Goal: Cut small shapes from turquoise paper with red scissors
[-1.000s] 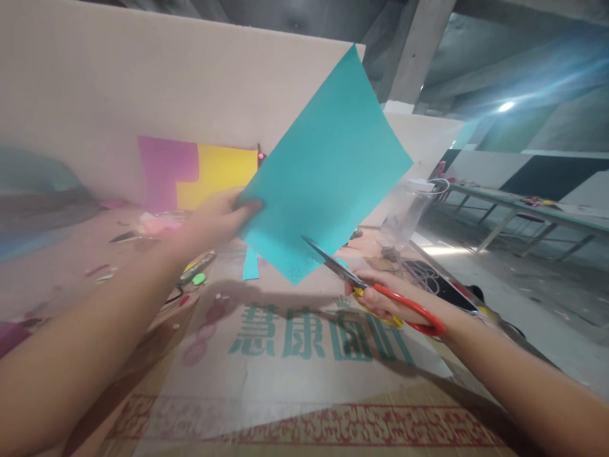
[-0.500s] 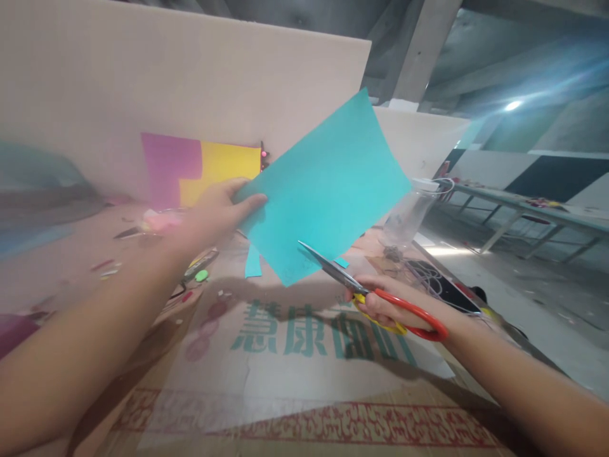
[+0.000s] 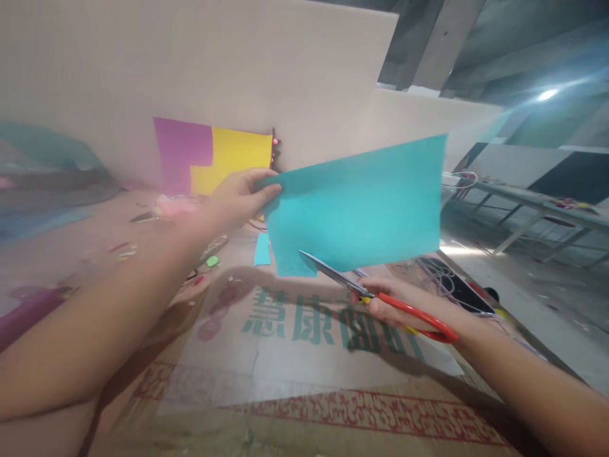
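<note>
A turquoise sheet of paper is raised above the table, its left edge pinched between the thumb and fingers of my left hand. My right hand is wrapped round the handles of a pair of scissors with red and yellow grips. The blades point left and lie across the lower edge of the sheet; whether they are parted there I cannot tell. A small turquoise strip shows just left of the sheet's lower corner.
A purple and yellow sheet leans against the pale upright board. A printed sheet with large green characters covers the table before me. Tangled white cord lies to the right. Small scraps and a green round piece are at left.
The turquoise paper has turned clockwise and its right end has dropped, so it now lies nearer to level. My view has shifted slightly. Both hands keep their holds.
</note>
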Demonstrator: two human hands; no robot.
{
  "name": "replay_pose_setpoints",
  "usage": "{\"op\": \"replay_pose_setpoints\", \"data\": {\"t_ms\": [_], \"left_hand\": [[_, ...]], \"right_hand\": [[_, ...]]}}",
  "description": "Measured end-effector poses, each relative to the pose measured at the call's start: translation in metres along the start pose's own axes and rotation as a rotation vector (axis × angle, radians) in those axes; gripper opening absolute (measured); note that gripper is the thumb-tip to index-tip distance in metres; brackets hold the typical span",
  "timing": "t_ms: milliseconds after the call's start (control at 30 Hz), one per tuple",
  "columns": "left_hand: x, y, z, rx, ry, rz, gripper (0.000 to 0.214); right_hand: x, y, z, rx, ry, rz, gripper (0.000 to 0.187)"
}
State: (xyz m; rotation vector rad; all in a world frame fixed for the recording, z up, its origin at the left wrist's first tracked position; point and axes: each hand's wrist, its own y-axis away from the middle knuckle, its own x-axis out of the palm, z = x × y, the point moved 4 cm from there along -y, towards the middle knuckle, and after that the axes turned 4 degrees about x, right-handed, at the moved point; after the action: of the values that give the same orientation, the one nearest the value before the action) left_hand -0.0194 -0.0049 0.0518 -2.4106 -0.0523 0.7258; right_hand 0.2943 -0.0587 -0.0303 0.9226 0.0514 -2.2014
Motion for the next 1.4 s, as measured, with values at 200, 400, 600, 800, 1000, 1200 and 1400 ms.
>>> {"op": "replay_pose_setpoints", "data": {"t_ms": [200, 400, 600, 800, 1000, 1200, 1400], "left_hand": [[0.007, 0.004, -0.012, 0.103, -0.066, 0.021, 0.035], [0.009, 0.005, -0.012, 0.144, -0.161, -0.008, 0.028], [0.019, 0.006, -0.007, 0.177, -0.212, 0.044, 0.028], [0.03, 0.008, -0.01, 0.209, -0.156, 0.099, 0.027], [0.034, 0.008, -0.012, 0.201, -0.12, 0.108, 0.024], [0.038, 0.01, -0.013, 0.215, -0.097, 0.115, 0.023], [0.04, 0.015, -0.019, 0.234, -0.116, 0.107, 0.023]], "right_hand": [[0.003, 0.0, -0.002, -0.027, 0.084, 0.04, 0.057], [0.006, 0.002, -0.011, -0.011, -0.035, 0.057, 0.051], [0.005, 0.0, -0.006, -0.016, 0.121, 0.078, 0.06], [0.006, -0.003, 0.01, 0.008, 0.22, 0.068, 0.061], [0.007, -0.002, 0.009, 0.054, 0.218, 0.069, 0.056], [0.007, 0.0, 0.018, 0.081, 0.263, 0.073, 0.052], [0.008, -0.002, 0.019, 0.104, 0.249, 0.087, 0.046]]}}
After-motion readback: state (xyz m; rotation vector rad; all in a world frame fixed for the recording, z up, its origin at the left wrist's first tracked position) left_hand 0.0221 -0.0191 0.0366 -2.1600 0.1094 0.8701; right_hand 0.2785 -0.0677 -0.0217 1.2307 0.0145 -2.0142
